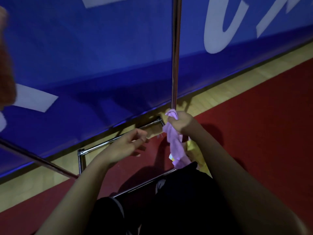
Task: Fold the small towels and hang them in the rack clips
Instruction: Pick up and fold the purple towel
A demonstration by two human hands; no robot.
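Note:
My right hand grips a bunched pink-lilac small towel near its top, right in front of the rack's upright chrome pole. The towel hangs down crumpled, with a small label showing near its lower end. To the left of the towel my left hand hovers with loosely curled fingers and holds nothing. A yellow cloth shows partly behind the towel and my right forearm. No rack clips are in view.
The rack's chrome base frame lies on the floor below my hands, and another chrome bar slants in from the left. A blue banner wall stands close behind. Orange fabric blurs the left edge. The floor is red and wood-coloured.

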